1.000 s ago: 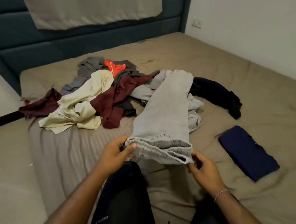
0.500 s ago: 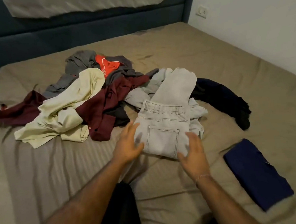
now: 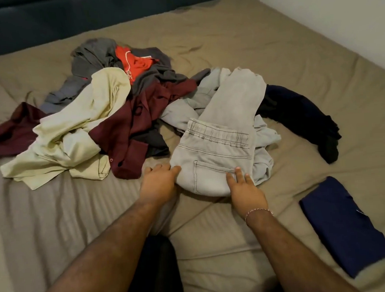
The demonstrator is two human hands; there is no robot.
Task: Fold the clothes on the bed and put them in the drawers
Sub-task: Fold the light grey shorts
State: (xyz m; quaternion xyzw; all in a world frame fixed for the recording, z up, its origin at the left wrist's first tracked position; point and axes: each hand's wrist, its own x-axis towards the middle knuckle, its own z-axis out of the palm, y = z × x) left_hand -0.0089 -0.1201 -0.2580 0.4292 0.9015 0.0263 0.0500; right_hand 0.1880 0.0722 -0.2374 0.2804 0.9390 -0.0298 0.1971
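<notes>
Both hands, left (image 3: 159, 184) & right (image 3: 246, 190), fingers flat, press grey jeans (image 3: 212, 153) on bed (image 3: 294, 49); clothes pile (image 3: 99, 120) behind, navy fold (image 3: 343, 224) at right; red shirt (image 3: 134, 63) script unreadable.

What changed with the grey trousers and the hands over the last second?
The grey trousers were folded waistband-forward over the legs and let go. Both hands, left hand and right hand, now rest flat at the fold. The clothes pile and folded navy garment stayed put.
</notes>
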